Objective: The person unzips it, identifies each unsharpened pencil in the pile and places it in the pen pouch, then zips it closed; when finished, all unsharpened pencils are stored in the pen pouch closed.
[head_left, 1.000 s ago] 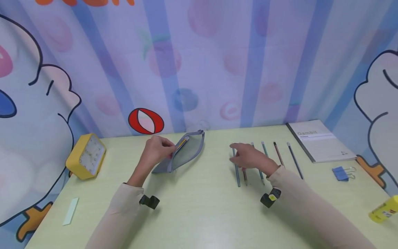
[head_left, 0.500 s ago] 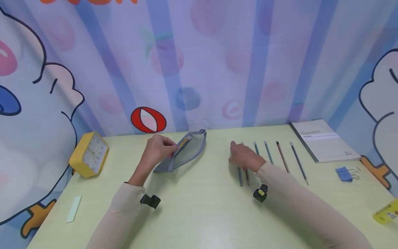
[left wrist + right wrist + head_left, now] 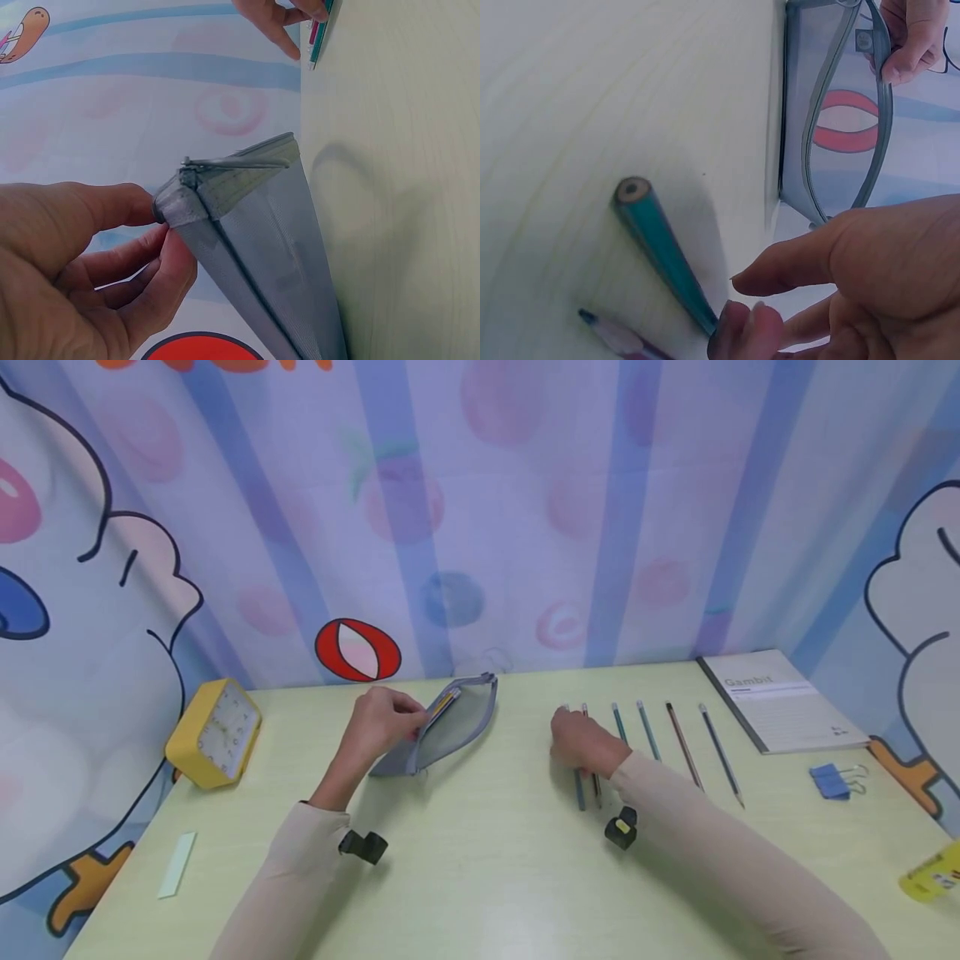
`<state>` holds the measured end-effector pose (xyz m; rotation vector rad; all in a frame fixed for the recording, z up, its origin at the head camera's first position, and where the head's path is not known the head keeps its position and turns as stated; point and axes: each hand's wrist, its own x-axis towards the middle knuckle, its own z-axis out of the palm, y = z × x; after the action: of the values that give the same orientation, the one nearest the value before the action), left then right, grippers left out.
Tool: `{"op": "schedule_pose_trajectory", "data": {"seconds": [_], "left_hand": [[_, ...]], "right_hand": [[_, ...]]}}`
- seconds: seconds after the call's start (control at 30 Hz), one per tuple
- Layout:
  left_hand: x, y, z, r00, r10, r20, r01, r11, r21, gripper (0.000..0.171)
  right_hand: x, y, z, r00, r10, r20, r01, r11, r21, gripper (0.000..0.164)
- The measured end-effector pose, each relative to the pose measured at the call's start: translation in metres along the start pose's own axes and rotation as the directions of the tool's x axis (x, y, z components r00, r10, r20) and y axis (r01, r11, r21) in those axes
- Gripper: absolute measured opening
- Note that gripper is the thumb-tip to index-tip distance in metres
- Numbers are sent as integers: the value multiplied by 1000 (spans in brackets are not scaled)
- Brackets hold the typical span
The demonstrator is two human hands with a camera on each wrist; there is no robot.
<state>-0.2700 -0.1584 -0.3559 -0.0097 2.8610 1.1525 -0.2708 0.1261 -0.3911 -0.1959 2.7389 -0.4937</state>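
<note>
My left hand (image 3: 384, 718) pinches the rim of a grey zippered mesh pencil case (image 3: 467, 722), which stands unzipped on the table. Inside it, the ends of several pencils (image 3: 444, 703) show near the rim. My right hand (image 3: 587, 742) is over the leftmost loose pencils. In the right wrist view, its fingertips (image 3: 731, 330) meet a teal pencil (image 3: 662, 255) while the thumb stays apart from it. Beside that lies a dark red pencil (image 3: 622, 339) with a sharpened tip. The head view hides most of both pencils under the hand.
More pencils (image 3: 684, 745) lie in a row to the right. Beyond them are a notebook (image 3: 783, 702), a blue binder clip (image 3: 831, 781) and a yellow bottle-like container (image 3: 930, 875). A yellow clock (image 3: 213, 735) and a pale green strip (image 3: 177, 865) are at left.
My right hand has moved slightly left and its pointing index finger has drawn in toward the leftmost pencil. My left hand stays at the pencil case.
</note>
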Motion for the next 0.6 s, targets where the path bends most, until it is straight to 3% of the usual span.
{"op": "schedule_pose_trajectory", "data": {"seconds": [0.33, 0.5, 0.6], "left_hand": [[1, -2, 1, 1000, -24, 19, 25, 999, -23, 22], [1, -2, 0, 1000, -17, 13, 18, 1000, -7, 22], [1, -1, -1, 1000, -15, 13, 15, 1000, -3, 22]], "right_hand": [[2, 1, 4, 1000, 5, 10, -5, 1000, -19, 64], [3, 2, 7, 998, -53, -13, 52, 993, -105, 59], [4, 1, 7, 995, -90, -41, 82, 982, -173, 45]]}}
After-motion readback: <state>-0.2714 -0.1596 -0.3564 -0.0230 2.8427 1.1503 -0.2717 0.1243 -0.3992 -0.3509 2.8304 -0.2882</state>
